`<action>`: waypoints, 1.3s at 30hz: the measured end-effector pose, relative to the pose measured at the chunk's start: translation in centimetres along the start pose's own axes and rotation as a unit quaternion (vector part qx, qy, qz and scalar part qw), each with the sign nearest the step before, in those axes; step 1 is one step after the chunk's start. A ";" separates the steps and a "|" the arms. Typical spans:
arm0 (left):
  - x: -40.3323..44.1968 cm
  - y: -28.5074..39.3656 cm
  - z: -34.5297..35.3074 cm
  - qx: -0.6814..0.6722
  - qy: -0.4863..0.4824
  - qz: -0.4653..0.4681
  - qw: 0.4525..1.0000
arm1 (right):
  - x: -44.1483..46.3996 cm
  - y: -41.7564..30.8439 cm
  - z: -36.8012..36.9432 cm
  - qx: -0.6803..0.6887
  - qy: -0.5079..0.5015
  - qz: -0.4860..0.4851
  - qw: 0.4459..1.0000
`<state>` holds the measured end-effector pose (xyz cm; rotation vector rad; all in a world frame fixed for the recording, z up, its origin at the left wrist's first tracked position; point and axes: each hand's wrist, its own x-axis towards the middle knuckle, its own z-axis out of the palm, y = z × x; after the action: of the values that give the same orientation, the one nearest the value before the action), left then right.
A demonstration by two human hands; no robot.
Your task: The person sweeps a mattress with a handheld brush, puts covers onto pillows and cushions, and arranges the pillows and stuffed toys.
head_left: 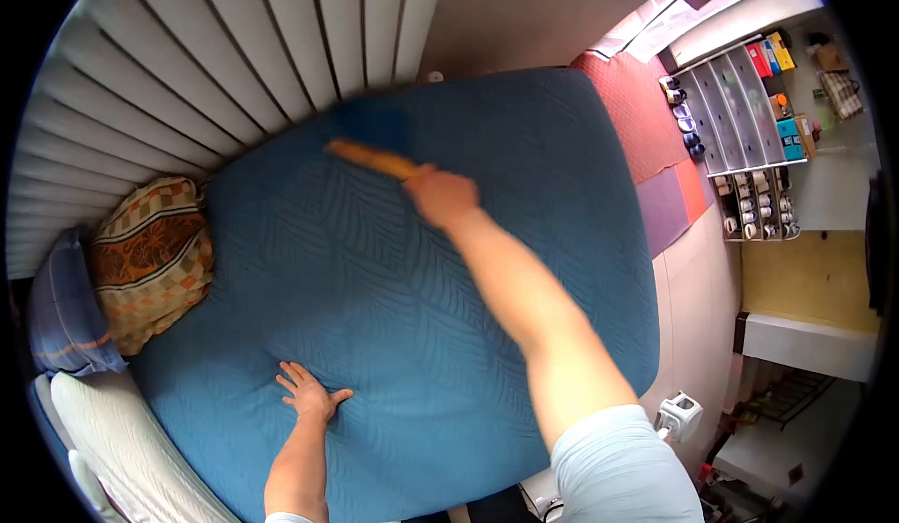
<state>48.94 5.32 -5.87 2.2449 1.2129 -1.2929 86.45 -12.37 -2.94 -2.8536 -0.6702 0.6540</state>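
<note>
A blue patterned sheet (393,336) covers the mattress. My right hand (442,195) is closed round the end of a yellow-orange handle (373,158), over the upper middle of the bed. Past the handle, a dark blue blurred shape, perhaps a brush head, blends with the sheet near the slatted panel. My left hand (309,396) lies with fingers spread on the lower left part of the sheet and holds nothing.
A checked brown pillow (154,261), a blue pillow (75,308) and a white pillow (122,439) lie at the left. The padded slatted panel (243,45) borders the bed above. Shoe racks (730,111) stand at the right.
</note>
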 end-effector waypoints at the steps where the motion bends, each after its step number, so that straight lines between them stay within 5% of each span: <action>1: -0.2 0.3 0.0 -0.002 -0.004 -0.007 1.000 | 0.1 4.2 -0.6 -0.008 0.013 0.045 0.999; 5: 0.0 0.6 0.4 -0.003 0.009 -0.007 1.000 | -2.0 15.8 -2.7 0.084 0.096 0.303 0.944; 13: 0.1 -0.2 1.2 -0.024 0.036 0.025 0.999 | -18.8 31.6 4.6 0.147 0.213 0.496 0.829; 16: -0.7 -0.1 0.9 -0.023 0.048 0.032 0.998 | -23.2 29.8 8.1 0.118 0.268 0.442 0.848; 18: -0.2 -1.1 1.8 -0.023 0.076 0.044 0.996 | -24.6 21.7 9.1 0.184 0.262 0.343 0.883; 20: -1.3 -1.7 2.5 -0.031 0.108 0.062 0.992 | -27.0 13.4 12.4 0.262 0.189 0.214 0.922; 24: -2.2 -4.9 8.3 -0.054 0.310 0.168 0.934 | -34.8 -3.7 14.5 0.264 -0.137 0.040 0.954; 26: -4.5 -4.9 12.8 -0.059 0.321 0.200 0.924 | -37.8 -6.1 18.3 0.230 -0.143 -0.001 0.963; 31: -10.3 1.2 20.5 -0.092 0.321 0.202 0.921 | -40.2 5.3 15.4 0.162 -0.049 0.102 0.980; 35: -15.1 8.5 20.5 -0.034 0.252 0.363 0.897 | -43.2 20.5 12.3 0.177 0.004 0.343 0.923; 39: -21.3 14.0 22.4 -0.016 0.147 0.478 0.866 | -46.9 36.0 13.1 0.201 0.170 0.444 0.857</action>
<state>41.65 -27.70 -3.29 2.5049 0.0537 -0.5325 56.99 -65.23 -5.04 -2.6219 0.8012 0.2814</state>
